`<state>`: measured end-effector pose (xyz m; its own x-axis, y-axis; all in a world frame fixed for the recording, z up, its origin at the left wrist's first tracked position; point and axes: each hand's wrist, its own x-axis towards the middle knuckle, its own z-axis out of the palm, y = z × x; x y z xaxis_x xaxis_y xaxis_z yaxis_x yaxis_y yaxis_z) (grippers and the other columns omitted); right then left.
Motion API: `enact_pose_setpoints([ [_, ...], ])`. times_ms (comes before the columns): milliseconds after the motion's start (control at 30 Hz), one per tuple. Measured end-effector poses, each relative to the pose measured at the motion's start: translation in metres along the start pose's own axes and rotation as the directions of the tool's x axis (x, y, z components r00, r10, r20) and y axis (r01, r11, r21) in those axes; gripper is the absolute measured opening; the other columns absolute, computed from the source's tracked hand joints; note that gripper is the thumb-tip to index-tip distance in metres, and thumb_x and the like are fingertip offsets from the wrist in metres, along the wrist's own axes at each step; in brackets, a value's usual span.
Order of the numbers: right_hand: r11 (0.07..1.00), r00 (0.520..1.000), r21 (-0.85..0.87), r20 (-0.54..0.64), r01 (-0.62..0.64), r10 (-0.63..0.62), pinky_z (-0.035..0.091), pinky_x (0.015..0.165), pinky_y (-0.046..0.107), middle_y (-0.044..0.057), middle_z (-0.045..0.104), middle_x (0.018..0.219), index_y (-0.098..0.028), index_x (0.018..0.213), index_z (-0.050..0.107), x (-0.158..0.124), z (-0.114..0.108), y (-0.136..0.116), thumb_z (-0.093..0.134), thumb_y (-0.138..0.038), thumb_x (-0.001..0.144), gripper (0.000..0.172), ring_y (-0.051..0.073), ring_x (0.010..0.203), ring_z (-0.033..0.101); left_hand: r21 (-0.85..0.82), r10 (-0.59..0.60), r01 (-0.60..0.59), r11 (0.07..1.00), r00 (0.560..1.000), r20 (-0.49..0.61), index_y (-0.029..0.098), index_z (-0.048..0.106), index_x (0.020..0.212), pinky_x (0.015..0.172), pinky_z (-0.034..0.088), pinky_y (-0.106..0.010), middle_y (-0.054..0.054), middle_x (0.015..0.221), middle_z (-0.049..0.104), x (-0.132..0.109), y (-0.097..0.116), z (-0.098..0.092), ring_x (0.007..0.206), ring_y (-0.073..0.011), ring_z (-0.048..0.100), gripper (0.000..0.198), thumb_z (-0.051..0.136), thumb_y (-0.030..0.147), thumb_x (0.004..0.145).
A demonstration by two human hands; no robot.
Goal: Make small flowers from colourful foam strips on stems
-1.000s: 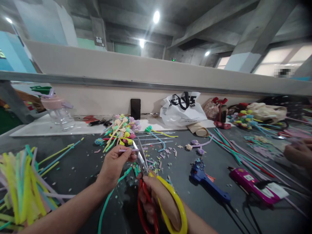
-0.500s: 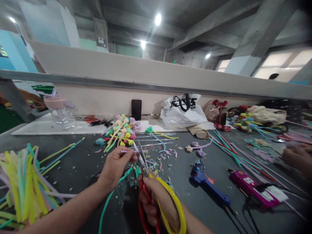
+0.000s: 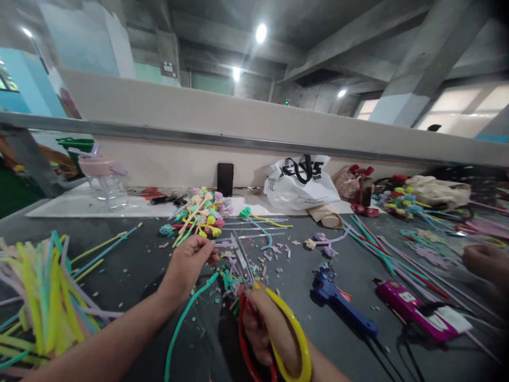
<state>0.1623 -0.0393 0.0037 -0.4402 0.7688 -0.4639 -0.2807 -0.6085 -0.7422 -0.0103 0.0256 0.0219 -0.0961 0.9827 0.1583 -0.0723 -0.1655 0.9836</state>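
Observation:
My left hand (image 3: 187, 268) pinches a short light-purple fuzzy stem (image 3: 225, 244), whose end points right toward the scissors. My right hand (image 3: 260, 323) is wrapped round the handles of scissors (image 3: 243, 260), one handle loop red and the other yellow. The blades are slightly apart and point up and away, close to the stem's end. Below them lie many small cut fuzzy bits (image 3: 229, 280). A long green fuzzy stem (image 3: 181, 323) curves over the table under my left wrist. Just beyond my left hand is a pile of colourful fuzzy flowers (image 3: 207, 209).
Loose fuzzy stems (image 3: 43, 297) are heaped at left. A blue glue gun (image 3: 344, 305) and a magenta device (image 3: 421, 310) with cords lie at right. Behind stand a clear bottle (image 3: 104, 185), a phone (image 3: 225, 179) and a white bag (image 3: 300, 183). Another person's hand (image 3: 485, 262) is at far right.
The scissors have shifted a little right and down, away from my left fingers. My left hand has turned slightly; the purple stem now shows beyond its fingertips instead of across them.

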Motion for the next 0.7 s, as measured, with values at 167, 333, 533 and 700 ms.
enact_pose_setpoints([
  [167, 0.998, 0.999, -0.056, -0.026, 0.040, -0.041, 0.032, 0.027, 0.016, -0.008, 0.045, 0.052, -0.021, 0.096, 0.046, -0.004, 0.014, -0.005, 0.049, -0.043, 0.072, 0.032, 0.005, 0.030, 0.032, -0.074, 0.014, -0.018, 0.997, 0.999, -0.051, 0.014, 0.058, 0.069, 0.058, 0.047, -0.025, 0.000, 0.063, 0.063, 0.008, -0.014, -0.002, 0.056, -0.0129, 0.059, 0.024, 0.062, 0.037, 0.072],
  [333, 0.989, 0.999, -0.139, 0.009, 0.052, -0.051, 0.032, 0.028, 0.016, -0.007, 0.048, 0.054, -0.019, 0.093, 0.047, -0.005, 0.019, -0.007, 0.045, -0.043, 0.075, 0.030, 0.005, 0.030, 0.034, -0.048, 0.031, -0.033, 0.998, 0.999, -0.040, 0.015, 0.059, 0.069, 0.061, 0.047, -0.024, 0.001, 0.063, 0.063, 0.004, -0.014, 0.001, 0.058, -0.0122, 0.059, 0.021, 0.061, 0.035, 0.073],
  [533, 0.986, 0.998, -0.157, 0.009, 0.057, -0.056, 0.028, 0.029, 0.016, -0.008, 0.048, 0.050, -0.018, 0.093, 0.046, 0.002, 0.015, 0.000, 0.046, -0.040, 0.076, 0.028, 0.005, 0.029, 0.034, 0.006, 0.044, -0.044, 0.999, 0.999, 0.018, 0.015, 0.059, 0.071, 0.062, 0.046, -0.023, 0.001, 0.063, 0.063, -0.001, -0.012, 0.007, 0.060, -0.0120, 0.058, 0.016, 0.060, 0.031, 0.075],
  [700, 0.988, 0.999, -0.155, -0.045, 0.003, -0.010, 0.028, 0.026, 0.016, -0.009, 0.046, 0.049, -0.018, 0.096, 0.046, 0.002, 0.019, -0.001, 0.044, -0.034, 0.074, 0.027, 0.005, 0.026, 0.033, 0.026, 0.082, -0.083, 0.996, 0.997, 0.009, 0.016, 0.060, 0.070, 0.061, 0.044, -0.021, 0.003, 0.061, 0.062, 0.000, -0.016, 0.007, 0.059, -0.0106, 0.056, 0.015, 0.060, 0.030, 0.075],
])
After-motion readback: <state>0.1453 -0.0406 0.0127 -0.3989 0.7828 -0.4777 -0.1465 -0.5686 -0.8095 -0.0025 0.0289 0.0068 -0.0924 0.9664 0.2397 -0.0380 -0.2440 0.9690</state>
